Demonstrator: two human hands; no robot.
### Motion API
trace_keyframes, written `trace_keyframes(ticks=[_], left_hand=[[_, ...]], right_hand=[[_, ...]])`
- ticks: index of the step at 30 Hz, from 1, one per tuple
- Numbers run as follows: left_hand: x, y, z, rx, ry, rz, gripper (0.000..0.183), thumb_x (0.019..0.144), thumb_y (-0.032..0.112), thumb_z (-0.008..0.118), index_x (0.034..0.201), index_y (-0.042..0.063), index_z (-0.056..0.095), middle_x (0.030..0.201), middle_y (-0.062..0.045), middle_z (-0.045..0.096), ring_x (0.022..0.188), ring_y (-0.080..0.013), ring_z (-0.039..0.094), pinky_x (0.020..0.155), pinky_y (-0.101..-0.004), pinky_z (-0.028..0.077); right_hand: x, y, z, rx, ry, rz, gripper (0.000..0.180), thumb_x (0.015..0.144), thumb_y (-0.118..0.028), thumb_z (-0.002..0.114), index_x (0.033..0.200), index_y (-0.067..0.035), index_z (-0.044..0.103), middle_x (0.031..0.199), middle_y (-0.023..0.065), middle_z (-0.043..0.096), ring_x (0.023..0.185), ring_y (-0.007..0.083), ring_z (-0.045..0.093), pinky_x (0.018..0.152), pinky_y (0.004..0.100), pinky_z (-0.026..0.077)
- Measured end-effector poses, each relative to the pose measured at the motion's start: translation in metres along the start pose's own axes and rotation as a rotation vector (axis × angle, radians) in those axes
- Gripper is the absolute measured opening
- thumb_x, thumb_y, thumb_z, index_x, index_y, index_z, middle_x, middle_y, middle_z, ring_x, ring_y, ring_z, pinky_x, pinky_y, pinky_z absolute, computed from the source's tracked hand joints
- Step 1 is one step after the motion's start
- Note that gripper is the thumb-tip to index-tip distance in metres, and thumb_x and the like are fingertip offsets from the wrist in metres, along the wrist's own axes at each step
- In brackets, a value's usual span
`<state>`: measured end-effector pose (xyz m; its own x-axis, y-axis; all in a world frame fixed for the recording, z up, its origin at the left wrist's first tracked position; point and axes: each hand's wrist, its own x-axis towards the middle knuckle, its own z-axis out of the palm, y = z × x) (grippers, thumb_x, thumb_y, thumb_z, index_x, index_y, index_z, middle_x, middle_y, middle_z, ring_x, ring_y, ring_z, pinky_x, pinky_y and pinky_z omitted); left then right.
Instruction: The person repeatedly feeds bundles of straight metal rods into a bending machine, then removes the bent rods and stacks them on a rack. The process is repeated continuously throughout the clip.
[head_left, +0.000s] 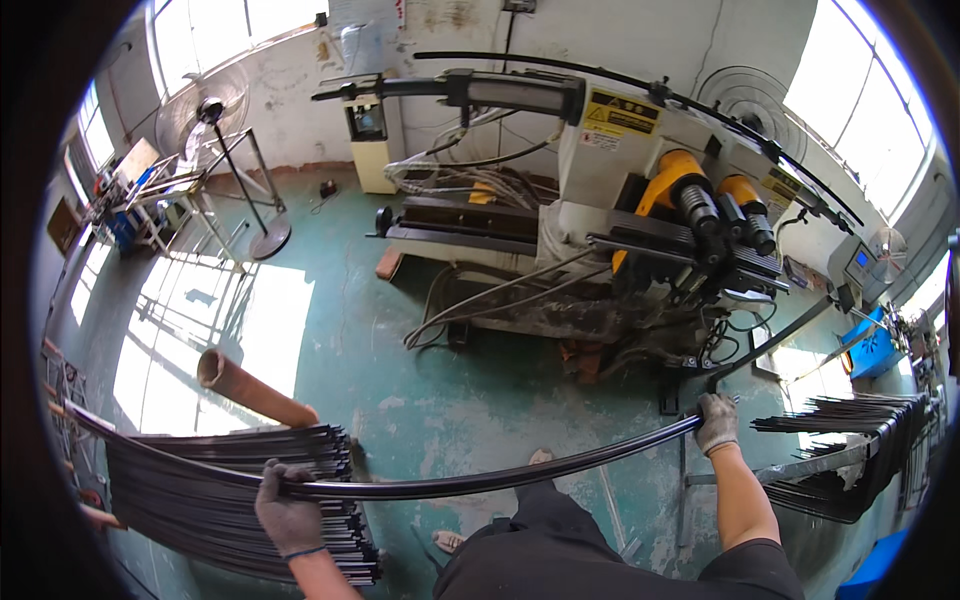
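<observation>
My left hand (289, 506), in a grey work glove, is closed around a small bunch of long dark metal rods or tubes (487, 484). My right hand (718, 424), also gloved, grips the same bunch near its right end. The rods cross in front of my body and run on past my left hand to the far left. How many there are I cannot tell. Below and around my left hand lies a stack of similar dark lengths (217, 487), their cut ends facing right.
A bending machine (600, 165) with yellow-and-black rollers and hoses stands ahead. Bent dark pieces (885, 450) hang on a metal rack (814, 461) at right. A brown tube (255, 390) juts up behind the stack. A pedestal fan (270, 236) stands at far left on the green floor (465, 405).
</observation>
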<state>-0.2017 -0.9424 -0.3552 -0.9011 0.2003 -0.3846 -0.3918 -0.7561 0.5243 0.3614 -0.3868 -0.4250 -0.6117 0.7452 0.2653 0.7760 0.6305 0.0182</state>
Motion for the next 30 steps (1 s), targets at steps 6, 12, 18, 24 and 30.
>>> trace_keyframes(ticks=[6, 12, 18, 24, 30], left_hand=[[-0.040, -0.114, 0.167, 0.234, -0.196, 0.162, 0.018, 0.118, 0.014, 0.064, 0.133, 0.003, 0.061, 0.097, -0.002, 0.068, 0.085, -0.0140, 0.064, 0.089, -0.0352, 0.060], [-0.050, -0.269, 0.281, 0.289, -0.378, -0.092, 0.028, 0.107, 0.007, 0.070, 0.135, 0.003, 0.065, 0.105, -0.010, 0.074, 0.098, -0.0293, 0.072, 0.112, -0.0580, 0.056], [0.014, -0.267, 0.351, 0.282, -0.666, -0.108, 0.032, 0.108, 0.012, 0.067, 0.138, 0.002, 0.067, 0.111, -0.011, 0.077, 0.110, -0.0307, 0.074, 0.121, -0.0587, 0.050], [0.134, -0.266, 0.365, 0.321, -0.688, -0.110, 0.032, 0.111, 0.020, 0.065, 0.134, -0.002, 0.069, 0.115, -0.012, 0.075, 0.116, -0.0257, 0.073, 0.122, -0.0519, 0.051], [0.208, -0.358, 0.361, 0.361, -0.526, -0.181, 0.031, 0.119, 0.028, 0.064, 0.124, -0.001, 0.071, 0.113, -0.014, 0.075, 0.112, -0.0289, 0.073, 0.111, -0.0486, 0.058]], right_hand=[[0.063, 0.027, 0.064, 1.368, 0.458, 0.822, 0.062, 0.087, 0.010, 0.062, 0.148, -0.005, 0.060, 0.135, 0.0204, 0.070, 0.130, 0.0416, 0.067, 0.118, 0.0488, 0.054], [0.136, -0.108, -0.013, 2.821, 0.105, 1.006, 0.026, 0.102, 0.007, 0.065, 0.126, -0.002, 0.068, 0.128, 0.0193, 0.075, 0.132, 0.0432, 0.070, 0.120, 0.0612, 0.058], [0.202, -0.014, -0.012, 2.391, 0.473, 1.138, 0.012, 0.110, -0.006, 0.076, 0.118, -0.002, 0.068, 0.108, 0.0116, 0.075, 0.106, 0.0319, 0.076, 0.100, 0.0489, 0.067], [0.254, 0.089, 0.018, 2.077, 0.809, 1.300, 0.023, 0.105, -0.017, 0.086, 0.114, -0.008, 0.067, 0.098, 0.0077, 0.078, 0.091, 0.0287, 0.077, 0.085, 0.0446, 0.067], [0.318, 0.098, 0.022, 2.128, 0.868, 1.254, 0.022, 0.112, -0.025, 0.077, 0.117, -0.004, 0.075, 0.104, 0.0099, 0.080, 0.100, 0.0274, 0.076, 0.093, 0.0437, 0.065]])
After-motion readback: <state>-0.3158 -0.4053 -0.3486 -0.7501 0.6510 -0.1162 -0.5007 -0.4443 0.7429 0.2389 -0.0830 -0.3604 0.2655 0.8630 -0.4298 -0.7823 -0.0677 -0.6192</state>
